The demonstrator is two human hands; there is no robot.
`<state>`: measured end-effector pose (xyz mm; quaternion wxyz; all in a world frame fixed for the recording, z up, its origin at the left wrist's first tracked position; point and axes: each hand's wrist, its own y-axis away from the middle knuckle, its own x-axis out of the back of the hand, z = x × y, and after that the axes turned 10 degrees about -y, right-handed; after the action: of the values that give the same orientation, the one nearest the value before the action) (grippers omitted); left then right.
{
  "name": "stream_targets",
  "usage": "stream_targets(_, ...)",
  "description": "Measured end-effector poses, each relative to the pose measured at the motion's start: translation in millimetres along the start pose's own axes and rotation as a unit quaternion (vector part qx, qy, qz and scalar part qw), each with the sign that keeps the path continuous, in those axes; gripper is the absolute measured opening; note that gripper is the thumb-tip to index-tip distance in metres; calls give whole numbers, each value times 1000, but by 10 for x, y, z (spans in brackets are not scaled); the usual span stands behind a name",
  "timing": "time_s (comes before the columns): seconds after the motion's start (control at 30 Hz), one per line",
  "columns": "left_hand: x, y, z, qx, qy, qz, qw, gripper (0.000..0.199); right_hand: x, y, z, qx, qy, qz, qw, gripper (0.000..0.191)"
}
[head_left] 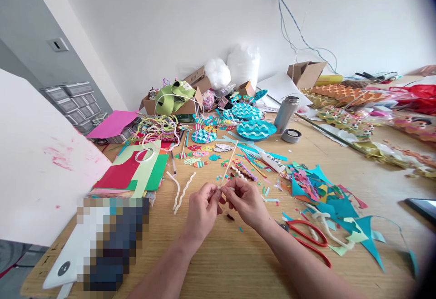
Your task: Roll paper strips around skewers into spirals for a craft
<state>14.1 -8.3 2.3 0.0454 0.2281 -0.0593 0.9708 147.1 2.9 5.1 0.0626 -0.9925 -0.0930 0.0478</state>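
Note:
My left hand [203,206] pinches the lower end of a thin wooden stick [230,162], which slants up and away to the right. Beside it, my right hand [247,203] is closed, its fingertips meeting the left ones at the stick's base. A small pale bit shows between the fingertips; its kind is hidden. Two white wavy pipe cleaners [184,193] lie to the left of my hands. Just beyond the hands are twisted brown, white and purple pipe cleaners [245,172]. Colourful paper fish [191,160] lie farther off, near a blue wavy paper disc [203,135].
Red-handled scissors [308,234] lie by my right forearm, with blue paper scraps [344,206] beyond. A white glue tube [272,161] and a steel flask [287,114] are farther back. Coloured paper sheets [156,172] and a tape roll [145,154] are at left.

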Motion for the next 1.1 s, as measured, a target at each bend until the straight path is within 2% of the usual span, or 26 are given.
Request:
stream_targets(0.1,17,-16,33,38,111,-44,992,26,15,-5,-13,12,6,-2,1000,25)
stream_targets(0.17,39,-27,45,68,186,-78,977,25,29,-15,-33,2,-9,-5,1000,27)
stream_targets(0.37,100,-48,13,114,372,-169,905,17,79,-39,-95,-41,-111,-51,992,29)
stream_targets(0.5,107,-52,-24,127,431,-224,865,15,121,-55,-97,-48,-148,-82,984,27)
stream_targets(0.63,115,-53,-19,135,416,-232,869,15,155,-82,-86,-60,-149,-82,984,27)
stream_targets(0.73,113,-52,9,137,360,-205,900,19,145,-91,-83,-61,-126,-57,989,28)
stream_targets(0.83,78,-41,30,88,238,-97,962,23,108,-89,-86,-52,-92,-20,994,31)
stream_targets(0.9,41,-28,22,29,138,-17,990,26,84,-86,-87,-52,-68,-4,996,33)
stream_targets(1.0,-3,-8,-25,-38,29,41,998,22,66,-84,-83,-60,-49,-4,997,35)
stream_targets(1.1,-9,-2,-83,-54,-21,71,996,20,64,-83,-81,-69,-63,-16,995,38)
